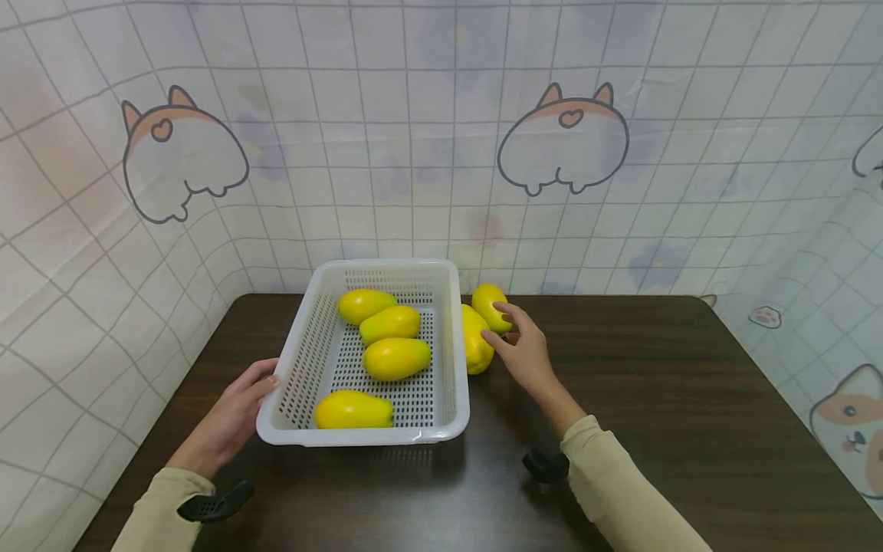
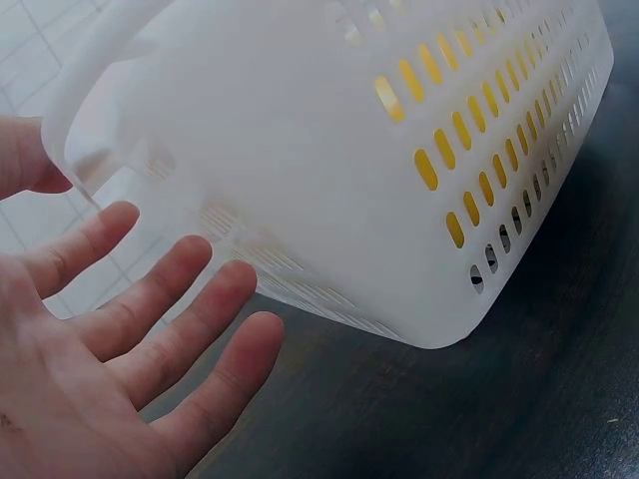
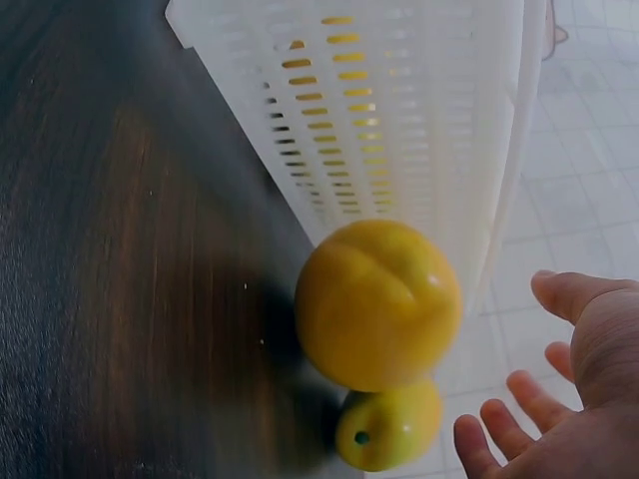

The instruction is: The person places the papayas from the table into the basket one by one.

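A white slotted plastic basket (image 1: 458,383) stands on the table, with several smooth yellow papaya-like fruits (image 1: 396,359) lying in it. My left hand (image 1: 237,414) is at the basket's left side, its thumb at the rim. In the left wrist view, the long fingers (image 2: 215,364) reach out nearly straight beside the basket wall. Against the basket's right side rests a larger, ribbed yellow fruit (image 3: 374,304). Behind it lies a smaller yellow-green one (image 1: 488,303). Close to these two is my right hand (image 1: 527,353), its fingers spread and slightly bent, with nothing held between them.
The dark wooden table (image 1: 662,406) extends to the right of the basket and in front of it. A patterned white sheet (image 1: 441,153) hangs behind the table and along both sides. Black straps (image 1: 217,502) sit at both wrists.
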